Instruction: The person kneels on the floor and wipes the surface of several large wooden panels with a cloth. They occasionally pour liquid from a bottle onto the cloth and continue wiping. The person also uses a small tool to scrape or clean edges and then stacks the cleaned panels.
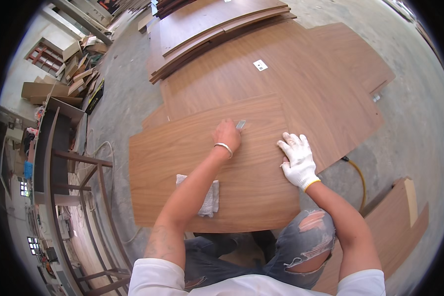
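1. The left hand (227, 134) is bare and closed around a small grey blade (240, 124), tip pressed to the panel (202, 163).
2. The right hand (298, 160), in a white glove, lies flat and open on the panel, holding nothing.
3. The blade looks light, stiff and sharp; grip its handle end.
4. The panel is smooth wood veneer, probably slippery; a white cloth (209, 197) lies on it.
5. More panels (291, 84) are stacked on a concrete floor (128, 93); a metal rack (74, 163) stands left.

head view: looking steeply down from the person's head | facing forward over a wood-veneer panel (207, 167) on the floor | sitting near, at arm's reach | fisheye bending edges
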Demonstrator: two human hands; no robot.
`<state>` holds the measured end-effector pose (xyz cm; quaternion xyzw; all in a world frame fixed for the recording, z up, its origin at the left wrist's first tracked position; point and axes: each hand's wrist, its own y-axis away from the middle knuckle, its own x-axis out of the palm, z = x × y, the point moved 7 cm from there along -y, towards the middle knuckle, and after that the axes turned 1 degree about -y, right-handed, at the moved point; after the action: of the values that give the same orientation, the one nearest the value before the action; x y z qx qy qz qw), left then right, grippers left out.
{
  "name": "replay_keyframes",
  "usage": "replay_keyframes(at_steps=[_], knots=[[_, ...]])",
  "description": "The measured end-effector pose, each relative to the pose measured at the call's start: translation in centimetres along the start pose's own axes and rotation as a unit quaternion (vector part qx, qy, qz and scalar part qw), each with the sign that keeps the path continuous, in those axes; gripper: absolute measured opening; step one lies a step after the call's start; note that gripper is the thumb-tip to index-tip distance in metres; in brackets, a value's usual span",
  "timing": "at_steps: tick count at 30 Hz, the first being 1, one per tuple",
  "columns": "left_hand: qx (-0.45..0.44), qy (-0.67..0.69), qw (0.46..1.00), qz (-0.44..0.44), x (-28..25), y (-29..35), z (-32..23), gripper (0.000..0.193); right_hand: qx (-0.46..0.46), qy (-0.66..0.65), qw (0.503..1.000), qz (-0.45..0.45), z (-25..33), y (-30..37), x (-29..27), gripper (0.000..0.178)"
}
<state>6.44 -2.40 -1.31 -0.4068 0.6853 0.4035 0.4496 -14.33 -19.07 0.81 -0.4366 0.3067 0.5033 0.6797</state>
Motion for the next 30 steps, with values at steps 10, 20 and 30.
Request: replay_keyframes(at_steps=[10,20,30], knots=[[-0.018,0.11,0.989,-0.098,-1.4,-5.2,9.9,0.024,-0.01,-0.008,1.0,-0.009,0.7,-0.5,0.3,0.055],[-0.164,0.023,0.963,-0.214,-4.6,-7.0,14.6,0.024,0.0,0.006,1.0,0.001,-0.1,0.0,0.4,0.056],[-0.141,0.033,0.984,-0.108,-3.0,-9.5,10.0,0.03,0.0,0.004,1.0,-0.005,-0.1,0.1,0.5,0.056]])
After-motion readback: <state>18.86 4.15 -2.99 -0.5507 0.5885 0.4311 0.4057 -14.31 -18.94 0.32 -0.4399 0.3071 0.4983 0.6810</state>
